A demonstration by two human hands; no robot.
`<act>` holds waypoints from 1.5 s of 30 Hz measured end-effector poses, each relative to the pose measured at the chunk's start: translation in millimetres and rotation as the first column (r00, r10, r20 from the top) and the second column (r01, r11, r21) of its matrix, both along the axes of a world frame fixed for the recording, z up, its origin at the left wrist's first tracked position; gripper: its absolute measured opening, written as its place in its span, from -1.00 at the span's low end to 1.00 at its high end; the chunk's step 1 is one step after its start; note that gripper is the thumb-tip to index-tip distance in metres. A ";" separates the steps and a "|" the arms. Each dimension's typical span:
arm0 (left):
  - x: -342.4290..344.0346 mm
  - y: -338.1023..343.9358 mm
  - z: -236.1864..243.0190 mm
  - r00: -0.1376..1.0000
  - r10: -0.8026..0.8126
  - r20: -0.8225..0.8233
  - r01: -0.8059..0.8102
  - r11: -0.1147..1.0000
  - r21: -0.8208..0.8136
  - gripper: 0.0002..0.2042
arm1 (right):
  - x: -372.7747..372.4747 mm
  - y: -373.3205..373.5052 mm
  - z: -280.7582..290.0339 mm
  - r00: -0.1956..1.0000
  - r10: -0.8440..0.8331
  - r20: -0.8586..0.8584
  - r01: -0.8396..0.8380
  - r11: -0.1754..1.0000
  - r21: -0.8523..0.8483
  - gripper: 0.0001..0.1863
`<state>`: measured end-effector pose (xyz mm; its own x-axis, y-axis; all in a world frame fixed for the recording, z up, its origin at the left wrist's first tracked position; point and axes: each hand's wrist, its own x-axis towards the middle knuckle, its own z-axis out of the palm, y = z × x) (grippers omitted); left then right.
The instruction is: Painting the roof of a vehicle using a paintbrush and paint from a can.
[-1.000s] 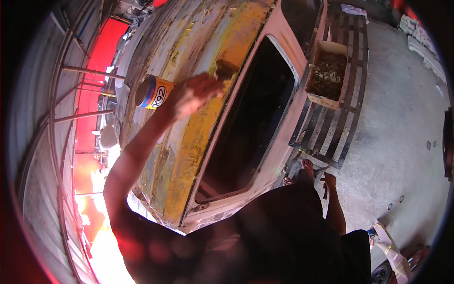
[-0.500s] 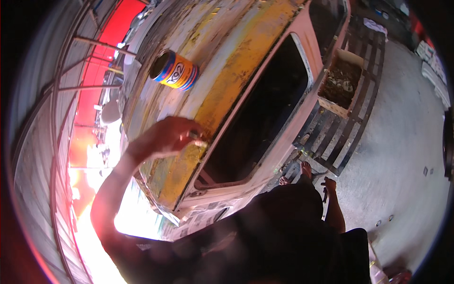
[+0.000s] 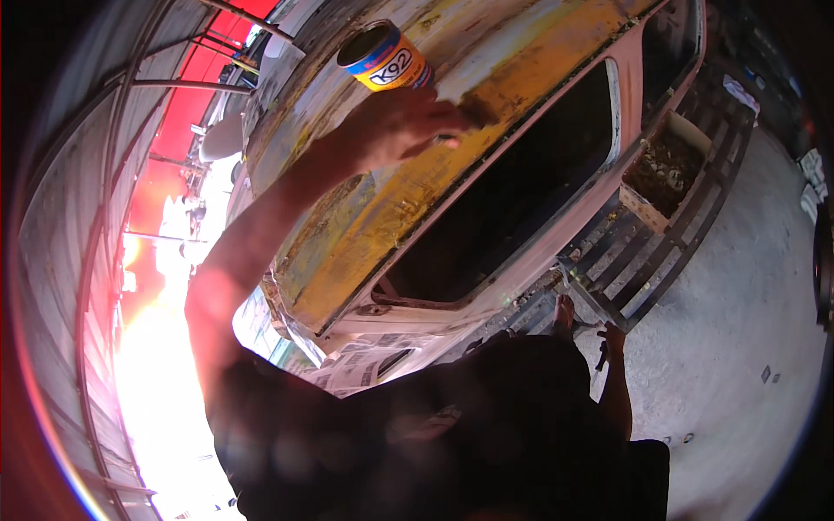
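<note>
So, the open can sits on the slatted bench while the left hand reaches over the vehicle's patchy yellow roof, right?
Not quite: the head view shows the open can on the vehicle's patchy yellow roof, not the slatted bench. The left hand does reach over that roof.

Bold dark characters on a yellow can (image 3: 388,59) (white patch behind), unreadably small print on paper sheets (image 3: 354,359)

Left hand (image 3: 407,126) holds a brush (image 3: 478,110) over the roof (image 3: 360,239) near a can (image 3: 395,62), right hand (image 3: 614,339) a dark tool (image 3: 601,357).
</note>
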<state>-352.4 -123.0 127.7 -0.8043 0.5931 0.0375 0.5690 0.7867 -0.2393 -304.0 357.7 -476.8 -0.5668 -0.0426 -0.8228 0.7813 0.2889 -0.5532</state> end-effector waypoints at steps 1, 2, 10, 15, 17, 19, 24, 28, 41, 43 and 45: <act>25.1 -4.0 4.3 0.998 0.051 0.028 -0.048 0.994 -0.099 -0.62 | 1.0 -2.1 4.5 0.999 0.040 0.005 -0.040 0.998 0.058 -0.70; 50.6 -7.4 7.4 0.993 0.104 0.053 -0.092 0.976 -0.196 -0.59 | 4.6 -4.7 7.9 0.997 0.078 0.013 -0.079 0.990 0.118 -0.70; 206.2 -21.0 -2.7 0.982 0.169 0.085 -0.156 0.977 -0.143 -0.68 | 68.5 -18.4 -10.4 0.989 -0.046 0.140 0.034 0.996 0.086 -0.68; 269.8 -21.9 15.5 0.955 0.283 0.086 -0.278 0.958 -0.066 -0.79 | 73.7 -52.9 -4.5 1.000 -0.004 -0.016 0.002 0.994 -0.113 -0.75; 275.1 -22.4 30.9 0.944 0.310 0.110 -0.313 0.950 0.009 -0.82 | 75.0 -49.5 -18.0 0.961 0.181 -0.208 -0.202 0.976 -0.086 -0.78; 278.3 -21.4 49.9 0.801 0.553 0.230 -0.585 0.804 0.103 -0.84 | 70.4 -46.9 -33.6 0.950 0.229 -0.213 -0.243 0.969 -0.040 -0.74; 263.9 -30.4 47.5 0.764 0.518 0.385 -0.608 0.779 0.157 -0.85 | 75.7 -30.0 -44.9 0.883 0.269 -0.385 -0.295 0.955 -0.008 -0.68; 219.8 -28.4 36.3 0.818 0.436 0.377 -0.525 0.832 0.178 -0.91 | 85.2 -31.7 -20.4 0.996 -0.007 -0.094 0.001 0.998 -0.065 -0.71; -103.9 21.8 14.0 0.964 0.123 0.237 -0.203 0.913 0.353 -0.88 | 114.2 3.7 -34.9 0.999 -0.036 0.007 0.036 0.995 0.090 -0.73; -159.0 29.9 3.3 0.973 0.079 0.219 -0.156 0.920 0.359 -0.88 | 105.7 5.2 -38.2 0.982 -0.138 0.129 0.130 0.989 0.070 -0.72; -218.0 45.4 -4.4 0.990 -0.029 0.135 -0.022 0.932 0.362 -0.90 | 109.5 19.4 -57.0 0.999 -0.048 0.016 0.045 0.988 0.148 -0.71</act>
